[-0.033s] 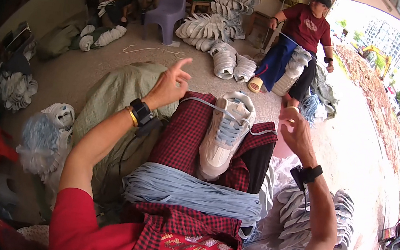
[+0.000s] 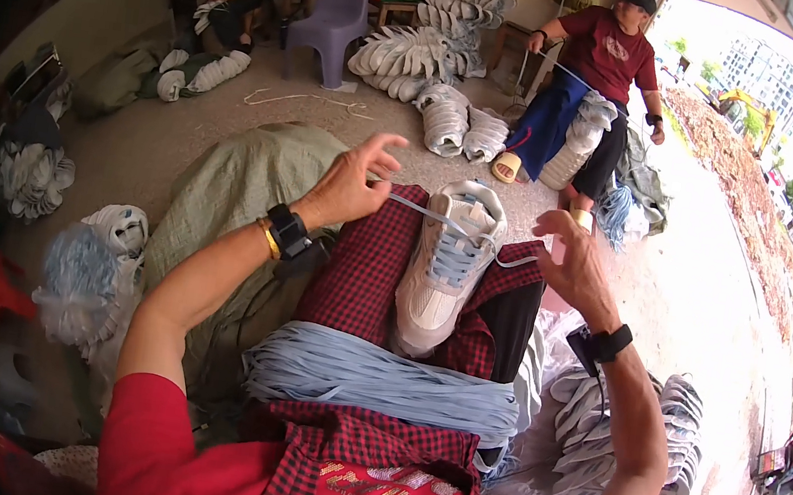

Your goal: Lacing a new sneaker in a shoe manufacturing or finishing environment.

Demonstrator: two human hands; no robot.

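Note:
A white lace-up sneaker (image 2: 454, 265) with pale blue laces lies on my lap, toe toward me, between red-and-black checked cloth (image 2: 366, 264). One shoelace (image 2: 412, 206) runs from its top to my left hand (image 2: 349, 186), where thumb and forefinger close on it while the other fingers stick out. At the right, the other lace end curves across to the thumb of my right hand (image 2: 579, 267). That hand is curved, with a gap between thumb and fingers. A thick bundle of pale blue laces (image 2: 384, 381) lies across my lap, nearer me than the shoe.
Stacked shoe parts (image 2: 584, 422) stand close at my right. A green-grey sack (image 2: 224, 185) bulges at my left, beside bagged laces (image 2: 79, 261). Farther off are a purple chair (image 2: 331, 19), piled shoe parts (image 2: 412, 54), and two seated people, one at right (image 2: 606, 60).
Both hands have moved inward toward the sneaker. My left hand has come down onto its lace, and my right thumb has reached the other lace end. The sneaker stays put.

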